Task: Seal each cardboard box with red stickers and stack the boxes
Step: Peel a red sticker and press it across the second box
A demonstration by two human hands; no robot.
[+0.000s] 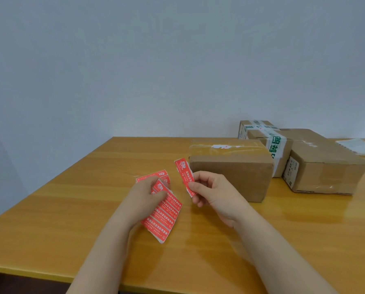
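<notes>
1. The left hand (144, 194) curls round the red sticker sheet (166, 217), left of the nearest cardboard box (230, 170), likely keeping the supply steady.
2. The right hand (213, 194) pinches a single red sticker (183, 175) upright, just left of that box, seemingly ready for its top seam.
3. Right of that box, a green-taped box (264, 143) and a third box (321, 166) sit unstacked on the tabletop (71, 209), probably awaiting stickers.
</notes>
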